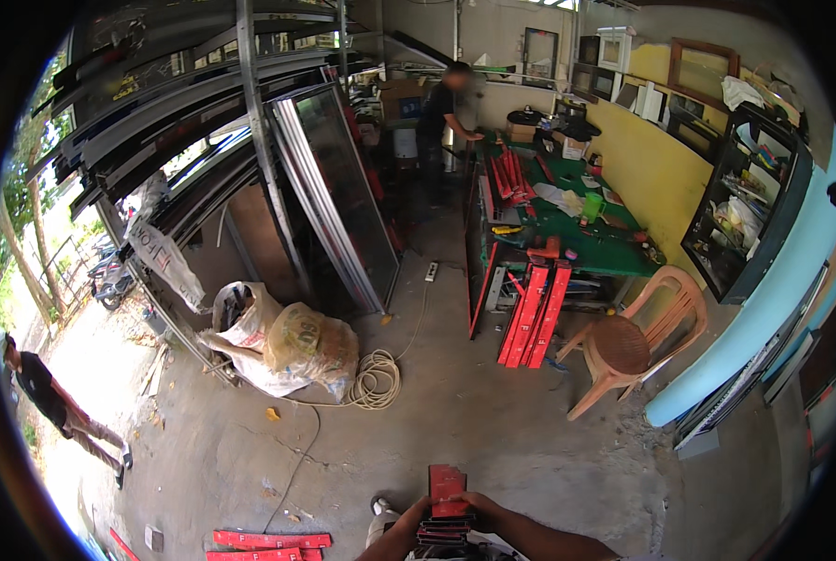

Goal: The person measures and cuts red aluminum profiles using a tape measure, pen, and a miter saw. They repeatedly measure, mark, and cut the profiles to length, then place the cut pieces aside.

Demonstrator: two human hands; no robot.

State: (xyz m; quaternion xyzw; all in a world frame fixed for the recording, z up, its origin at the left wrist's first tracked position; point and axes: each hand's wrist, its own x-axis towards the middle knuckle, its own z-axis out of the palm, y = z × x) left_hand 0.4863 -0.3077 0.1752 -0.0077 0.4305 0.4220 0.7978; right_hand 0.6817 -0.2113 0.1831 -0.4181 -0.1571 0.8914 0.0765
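Low in the head view, a bundle of red-faced flat bars [448, 483] with dark edges points away from me in front of my body. My left hand [415, 513] grips its left side. On the opposite side my right hand [481, 508] is closed round the bundle too. Most of my fingertips are hidden by the bars. More red bars [270, 540] lie on the floor to the left of my left forearm.
Ahead stands a green-topped workbench [614, 245] with red strips [535, 313] leaning on it. Beside it are a brown plastic chair [623, 341] and a co-worker [436, 117]. Stuffed sacks [315, 351], a coiled cable [374, 381] and leaning framed panels [343, 187] stand left; another person [58, 402] is outside.
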